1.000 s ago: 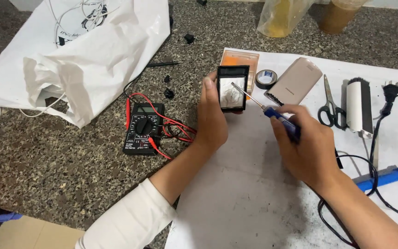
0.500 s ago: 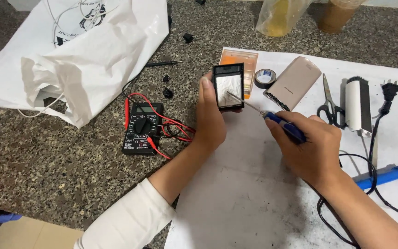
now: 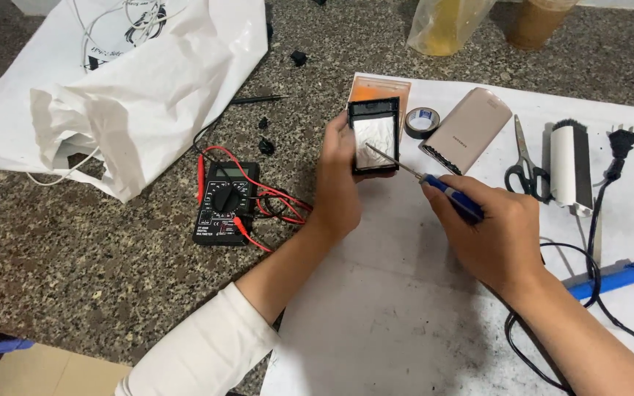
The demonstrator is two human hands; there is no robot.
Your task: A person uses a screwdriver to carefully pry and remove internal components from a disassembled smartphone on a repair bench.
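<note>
My left hand (image 3: 339,183) holds up a small black rectangular case (image 3: 373,136) with a silvery foil-like panel inside, above a white sheet (image 3: 376,308). My right hand (image 3: 497,235) grips a blue-handled screwdriver (image 3: 449,196). Its metal tip rests on the silvery panel. An orange card (image 3: 379,89) lies just behind the case.
A black multimeter (image 3: 225,203) with red leads sits left of my arm on the granite counter. A white plastic bag (image 3: 126,81) lies at top left. A tape roll (image 3: 422,121), beige power bank (image 3: 467,130), scissors (image 3: 524,165), white brush (image 3: 571,165) and blue soldering iron (image 3: 610,279) lie right.
My left hand has lifted the case slightly up and left. The screwdriver tip stays against its inner panel, shifting lower on it.
</note>
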